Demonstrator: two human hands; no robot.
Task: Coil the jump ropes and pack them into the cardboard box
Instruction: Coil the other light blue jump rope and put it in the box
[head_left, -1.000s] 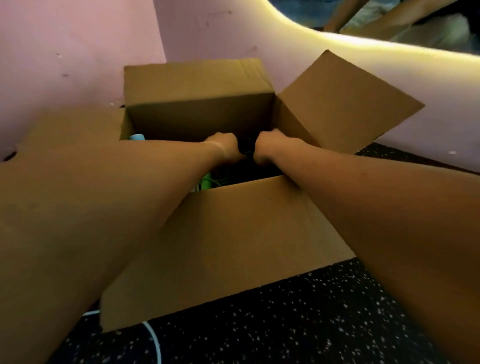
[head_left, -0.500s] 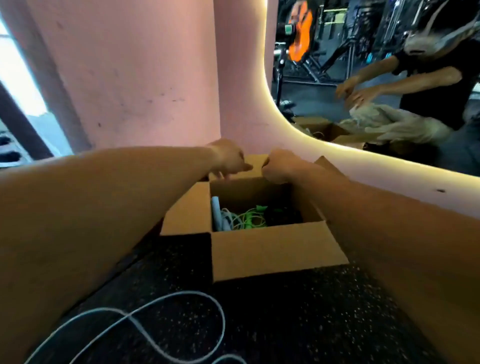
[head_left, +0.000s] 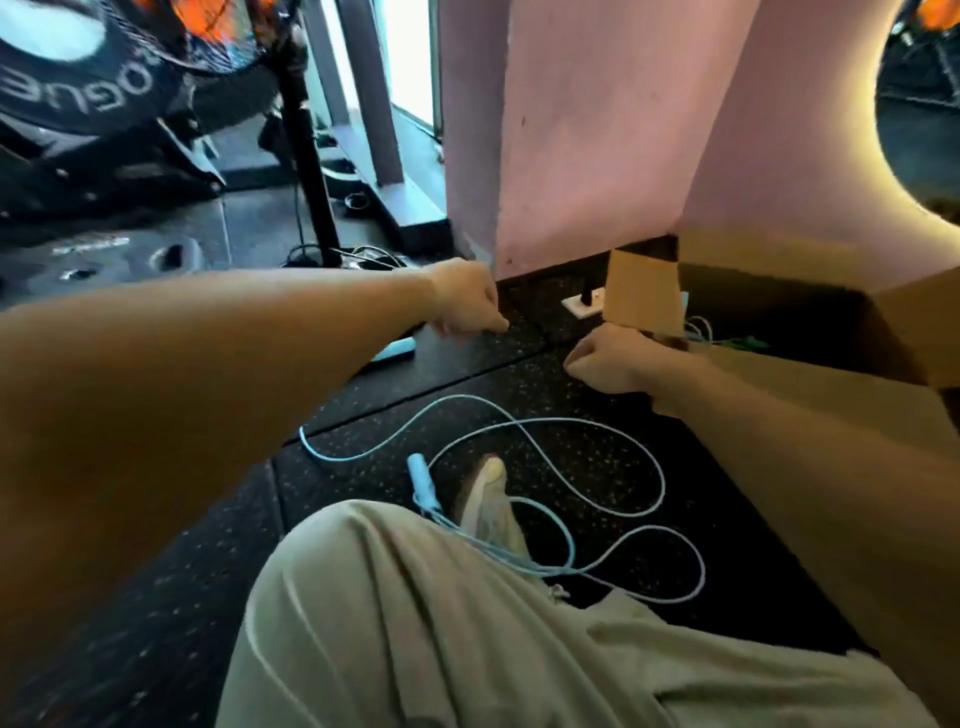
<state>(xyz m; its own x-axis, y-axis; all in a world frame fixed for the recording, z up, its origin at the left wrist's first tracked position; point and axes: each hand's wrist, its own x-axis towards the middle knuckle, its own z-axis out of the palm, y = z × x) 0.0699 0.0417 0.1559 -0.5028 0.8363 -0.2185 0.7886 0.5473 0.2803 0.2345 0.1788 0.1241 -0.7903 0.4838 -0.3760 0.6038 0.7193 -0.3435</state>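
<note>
Jump rope (head_left: 524, 457) is lying loose near my knee, so I'm reaching out, both the left hand (head_left: 465, 304) and the right hand (head_left: 610, 364) seemingly curled empty, left of the cardboard box (head_left: 779, 374).

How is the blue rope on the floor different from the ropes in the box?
The blue rope sprawls in loose loops on the floor; the ropes in the box are already packed. The floor rope is fully visible, handle included; the boxed ones barely peek out, showing green and pale blue. Both are thin cords.

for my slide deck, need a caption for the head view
Both hands, left and right, hover empty above the uncoiled blue jump rope beside the cardboard box.
</note>
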